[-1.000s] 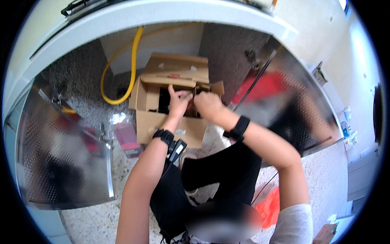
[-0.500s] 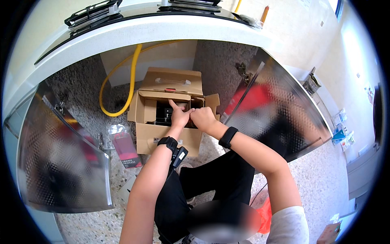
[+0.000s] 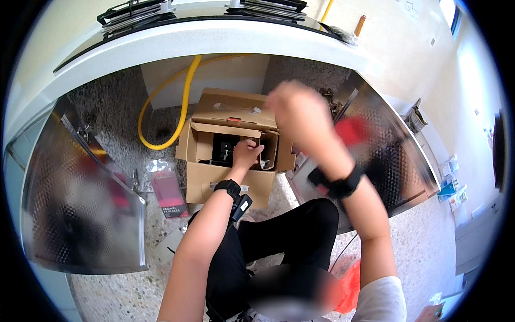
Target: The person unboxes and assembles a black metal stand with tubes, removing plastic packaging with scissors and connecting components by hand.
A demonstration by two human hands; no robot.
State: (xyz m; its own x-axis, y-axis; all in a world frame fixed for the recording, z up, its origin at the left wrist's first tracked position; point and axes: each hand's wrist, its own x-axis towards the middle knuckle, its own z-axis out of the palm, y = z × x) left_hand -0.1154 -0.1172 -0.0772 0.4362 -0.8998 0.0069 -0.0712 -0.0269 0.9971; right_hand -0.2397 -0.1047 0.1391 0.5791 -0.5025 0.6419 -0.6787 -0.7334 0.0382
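- Brown cardboard box, open beside the yellow hose, looks stiff but creasable, its weight hard to judge; best held by both sides.
- Left hand reaches inside, fingers curled; whether gripping, I cannot tell.
- Right hand is raised, blurred; its fingers' state is unclear.

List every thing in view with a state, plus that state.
Cardboard box: open on top
Left cabinet door: open
Right cabinet door: open
Yellow hose: curved
Pink package: on floor
Red bag: crumpled
Left hand: inside box, grip unclear
Right hand: raised, blurred, grip unclear
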